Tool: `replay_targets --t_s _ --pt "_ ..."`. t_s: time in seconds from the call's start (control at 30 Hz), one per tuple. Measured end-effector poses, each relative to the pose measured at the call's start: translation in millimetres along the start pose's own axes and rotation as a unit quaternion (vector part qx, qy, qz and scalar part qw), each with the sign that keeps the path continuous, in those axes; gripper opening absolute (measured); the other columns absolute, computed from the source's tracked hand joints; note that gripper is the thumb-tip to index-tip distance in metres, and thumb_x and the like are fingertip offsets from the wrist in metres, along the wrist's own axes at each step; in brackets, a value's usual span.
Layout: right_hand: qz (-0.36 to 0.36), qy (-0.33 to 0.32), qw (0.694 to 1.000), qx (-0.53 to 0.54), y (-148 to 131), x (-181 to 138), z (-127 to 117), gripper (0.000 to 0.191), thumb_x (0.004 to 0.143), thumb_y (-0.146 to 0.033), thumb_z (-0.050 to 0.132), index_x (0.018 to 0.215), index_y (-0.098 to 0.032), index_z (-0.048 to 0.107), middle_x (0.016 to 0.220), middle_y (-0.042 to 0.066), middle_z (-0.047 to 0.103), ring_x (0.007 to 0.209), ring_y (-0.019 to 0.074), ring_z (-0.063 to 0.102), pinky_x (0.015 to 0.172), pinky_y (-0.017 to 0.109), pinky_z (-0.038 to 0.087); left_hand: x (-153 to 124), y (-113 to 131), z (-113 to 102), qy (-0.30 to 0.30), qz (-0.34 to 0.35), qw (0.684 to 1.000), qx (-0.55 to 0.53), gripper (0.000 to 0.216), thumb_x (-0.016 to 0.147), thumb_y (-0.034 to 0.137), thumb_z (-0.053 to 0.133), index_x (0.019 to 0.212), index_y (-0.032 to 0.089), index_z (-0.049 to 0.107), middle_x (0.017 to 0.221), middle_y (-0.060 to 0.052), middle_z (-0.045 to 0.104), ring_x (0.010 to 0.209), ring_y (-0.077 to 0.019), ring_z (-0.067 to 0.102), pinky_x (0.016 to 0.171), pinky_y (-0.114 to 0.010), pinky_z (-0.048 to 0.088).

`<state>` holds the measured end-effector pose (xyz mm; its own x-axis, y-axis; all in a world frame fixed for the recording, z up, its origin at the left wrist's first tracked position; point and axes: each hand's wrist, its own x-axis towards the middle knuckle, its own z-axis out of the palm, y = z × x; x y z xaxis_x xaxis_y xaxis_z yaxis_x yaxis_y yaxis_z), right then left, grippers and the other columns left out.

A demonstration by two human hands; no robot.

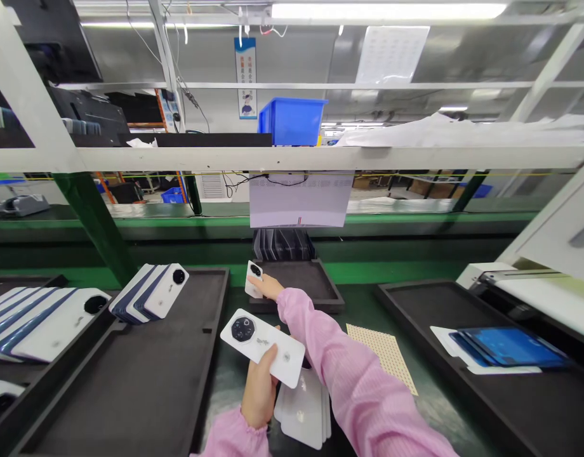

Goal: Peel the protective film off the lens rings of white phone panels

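Note:
My left hand [259, 387] is closed around a white phone [268, 348], thumb on its back; a round black camera block shows at one end. Whether it is a whole phone or only a back panel I cannot tell. Farther out, my right hand [269, 287] grips a second white phone [252, 279] upright by its edge, at the near left corner of a black tray [315, 279]. Under my right forearm lies a stack of white phone-shaped pieces [302, 412], partly hidden by the left-hand phone. A row of dark slats [283, 244] stands at the tray's back.
To the left, a black tray [130, 393] bears several leaning white phones [161, 292]; more white phones [54, 324] lean beside it. At right, a black tray [525, 412] holds blue-filmed panels [515, 346]. A dotted yellowish sheet [384, 355] lies near my right arm. A shelf bar [320, 157] crosses overhead.

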<state>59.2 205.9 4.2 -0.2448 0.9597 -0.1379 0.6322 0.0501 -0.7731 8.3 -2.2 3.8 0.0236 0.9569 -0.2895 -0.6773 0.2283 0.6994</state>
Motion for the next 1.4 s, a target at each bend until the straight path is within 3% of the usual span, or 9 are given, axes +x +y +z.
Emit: replay_targets --t_s 0.27,0.5,0.63,0.73,0.9,1.1,1.23,1.3,1.4 --pt "-0.04 0.05 0.995 0.071 18.0 -32.1 -22.3 0.027 0.086 -0.031 0.055 0.107 -0.015 0.056 0.113 0.008 0.057 0.101 0.0205 0.056 0.087 0.043 0.045 2.0 0.9 -1.1 -0.003 0.002 1.0 0.028 0.053 0.071 0.024 0.064 0.121 0.012 0.054 0.105 -0.014 0.068 0.105 -0.0305 0.059 0.09 -0.039 0.043" --pt "-0.123 -0.016 0.972 0.198 37.9 -126.9 -53.2 0.033 0.079 -0.038 0.056 0.104 -0.019 0.059 0.102 0.007 0.066 0.094 0.0197 0.061 0.08 0.034 0.049 -4.0 -3.0 -0.1 -0.131 -0.058 0.983 0.113 0.038 0.068 0.023 0.066 0.105 0.011 0.064 0.096 -0.015 0.07 0.093 -0.0301 0.063 0.079 -0.037 0.047" --pt "-0.123 -0.097 0.942 0.296 54.0 -168.8 -47.8 0.041 0.066 -0.037 0.07 0.102 -0.019 0.06 0.093 0.005 0.068 0.081 0.02 0.064 0.067 0.032 0.052 -7.3 -4.3 2.9 -0.215 -0.106 0.953 0.186 0.03 0.068 0.024 0.068 0.094 0.011 0.068 0.088 -0.014 0.071 0.079 -0.0272 0.066 0.067 -0.033 0.048" --pt "-0.111 -0.08 0.925 0.354 67.0 -179.0 -36.0 0.038 0.065 -0.04 0.071 0.094 -0.018 0.061 0.08 0.004 0.068 0.068 0.0181 0.063 0.059 0.03 0.051 -4.8 -6.5 3.9 -0.247 -0.107 0.947 0.177 0.03 0.069 0.028 0.068 0.093 0.01 0.068 0.088 -0.015 0.07 0.078 -0.0253 0.065 0.068 -0.031 0.047" --pt "-0.1 0.031 0.921 0.375 87.6 -175.6 -30.6 0.033 0.072 -0.045 0.063 0.091 -0.019 0.059 0.072 0.002 0.065 0.062 0.0157 0.06 0.06 0.03 0.05 4.9 -12.3 1.4 -0.18 -0.09 0.971 0.126 0.039 0.068 0.028 0.07 0.103 0.012 0.062 0.092 -0.014 0.068 0.074 -0.0237 0.065 0.067 -0.032 0.047" --pt "-0.053 0.185 0.92 0.343 117.7 -167.8 -57.0 0.03 0.077 -0.048 0.055 0.084 -0.019 0.056 0.066 0.0 0.06 0.054 0.0106 0.053 0.052 0.024 0.044 13.5 -7.7 -0.8 -0.083 -0.026 0.989 0.123 0.042 0.067 0.023 0.071 0.106 0.016 0.057 0.094 -0.008 0.068 0.076 -0.0203 0.063 0.066 -0.028 0.047" --pt "-0.067 0.177 0.941 0.282 119.2 -169.6 -55.8 0.026 0.072 -0.043 0.062 0.075 -0.017 0.059 0.056 -0.001 0.056 0.045 0.01 0.046 0.043 0.023 0.039 15.6 -5.2 -0.1 -0.068 -0.015 0.99 0.122 0.044 0.067 0.021 0.07 0.108 0.019 0.054 0.097 -0.007 0.067 0.08 -0.0218 0.064 0.069 -0.03 0.048" --pt "-0.099 0.184 0.946 0.249 112.2 -172.2 -47.7 0.022 0.069 -0.037 0.066 0.075 -0.017 0.061 0.057 -0.001 0.055 0.049 0.0113 0.048 0.048 0.026 0.042 15.4 -6.3 0.2 -0.074 -0.016 0.99 0.122 0.046 0.067 0.021 0.069 0.11 0.02 0.053 0.099 -0.007 0.067 0.083 -0.0235 0.064 0.072 -0.033 0.048" --pt "-0.157 0.219 0.938 0.22 100.9 -176.6 -36.8 0.02 0.072 -0.033 0.065 0.085 -0.019 0.062 0.078 0.004 0.059 0.068 0.0151 0.054 0.061 0.03 0.047 14.0 -9.6 0.4 -0.1 -0.035 0.984 0.145 0.049 0.067 0.019 0.069 0.114 0.021 0.053 0.103 -0.009 0.067 0.084 -0.0251 0.065 0.073 -0.034 0.047"
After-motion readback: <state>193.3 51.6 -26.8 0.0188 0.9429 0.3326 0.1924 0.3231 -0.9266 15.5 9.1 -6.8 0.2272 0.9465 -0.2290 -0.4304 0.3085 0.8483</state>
